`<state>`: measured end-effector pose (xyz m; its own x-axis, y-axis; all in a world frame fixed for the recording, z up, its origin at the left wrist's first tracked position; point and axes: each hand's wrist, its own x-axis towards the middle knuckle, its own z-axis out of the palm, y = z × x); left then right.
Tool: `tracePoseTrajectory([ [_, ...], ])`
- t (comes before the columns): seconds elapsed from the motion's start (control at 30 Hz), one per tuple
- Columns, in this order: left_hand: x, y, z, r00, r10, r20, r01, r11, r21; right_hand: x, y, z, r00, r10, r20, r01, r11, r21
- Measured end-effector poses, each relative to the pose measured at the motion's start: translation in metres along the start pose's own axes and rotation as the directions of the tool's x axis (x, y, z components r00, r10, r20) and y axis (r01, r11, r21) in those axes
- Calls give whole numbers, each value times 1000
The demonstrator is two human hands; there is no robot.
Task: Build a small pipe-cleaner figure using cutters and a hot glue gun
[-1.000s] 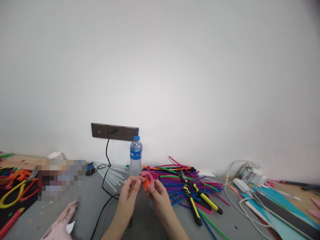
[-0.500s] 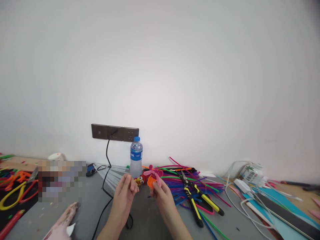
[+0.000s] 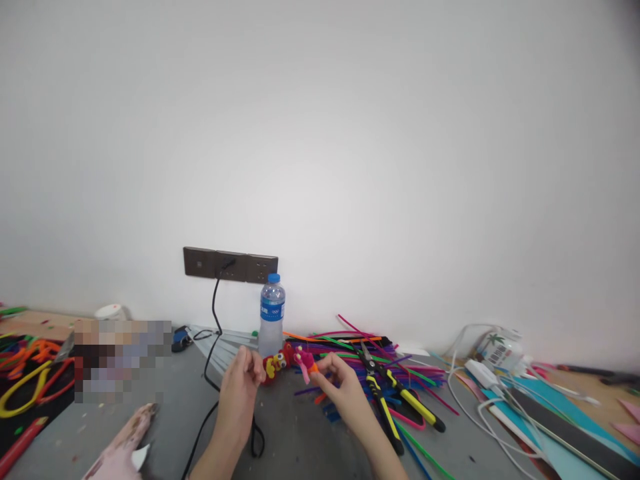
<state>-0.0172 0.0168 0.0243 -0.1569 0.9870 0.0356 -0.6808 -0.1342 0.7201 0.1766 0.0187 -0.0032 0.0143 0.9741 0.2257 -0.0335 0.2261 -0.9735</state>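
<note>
Above the grey table, the right hand pinches a pink-and-orange piece, already shaped; whether the curled left hand holds anything, or shaping remains, is unclear.

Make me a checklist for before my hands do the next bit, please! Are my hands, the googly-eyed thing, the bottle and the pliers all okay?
1. Right hand grips the pink-and-orange piece: ok.
2. Left hand is empty: cannot tell, its curled fingers hide the inside.
3. Red-and-yellow figure is clear of the left fingers: cannot tell, they look very close.
4. Bottle stands upright with its cap on: ok.
5. Pliers have their handles together: not ok, the handles are spread.
6. Black cord is plugged into the wall socket: ok.
</note>
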Motion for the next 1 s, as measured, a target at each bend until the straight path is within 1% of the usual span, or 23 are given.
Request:
tracePoseTrajectory([
  [0.07,0,3,0,1000,-10,10,10,1000,0,-2,1,-7,998,19,56,-15,997,-73],
  [0.13,1,8,-2,1000,-6,11,6,1000,4,-3,2,-12,997,14,81,-3,990,-139],
  [0.2,4,17,-4,999,50,-6,-50,999,11,-2,3,-16,997,13,70,1,980,-197],
  [0.27,7,29,-7,989,145,-40,-145,989,11,0,3,-19,1000,3,5,-2,980,-200],
  [0.33,9,38,-8,968,233,-89,-235,972,-11,4,2,-23,993,-38,-115,20,988,-155],
  [0.37,10,42,-9,960,259,-110,-262,965,-13,7,2,-25,981,-69,-184,46,991,-124],
  [0.43,10,45,-9,951,278,-134,-282,959,-18,11,2,-31,938,-116,-326,105,993,-53],
  [0.5,10,43,-9,959,253,-125,-258,966,-23,14,4,-41,876,-110,-470,140,990,28],
  [0.57,10,40,-10,971,216,-100,-220,975,-27,16,7,-54,789,-60,-612,160,981,110],
  [0.63,11,36,-11,977,195,-86,-196,980,-12,16,11,-70,698,-2,-716,205,959,196],
  [0.7,12,32,-12,983,171,-67,-170,985,33,15,14,-85,639,55,-767,262,922,285],
  [0.73,12,31,-12,990,133,-46,-130,990,62,14,15,-92,623,80,-778,282,905,319],
  [0.77,11,29,-12,998,67,-15,-66,994,90,14,16,-97,614,100,-783,293,893,343],
  [0.8,8,27,-11,999,-30,28,27,993,117,13,16,-101,609,115,-784,296,885,360],
  [0.83,5,26,-9,986,-151,76,140,980,142,13,16,-104,609,126,-783,293,882,370],
  [0.87,0,25,-8,951,-280,134,257,952,169,14,15,-105,609,136,-781,288,880,378],
  [0.9,-5,24,-6,896,-395,203,355,911,210,14,14,-105,613,149,-776,280,877,389],
  [0.93,-11,24,-5,816,-509,274,443,855,269,15,14,-104,627,157,-763,266,878,399],
  [0.97,-16,24,-4,726,-603,330,499,793,350,15,13,-101,659,149,-737,239,888,394],
  [1.0,-21,23,-5,611,-690,390,522,720,457,16,12,-97,706,128,-696,203,905,373],
])
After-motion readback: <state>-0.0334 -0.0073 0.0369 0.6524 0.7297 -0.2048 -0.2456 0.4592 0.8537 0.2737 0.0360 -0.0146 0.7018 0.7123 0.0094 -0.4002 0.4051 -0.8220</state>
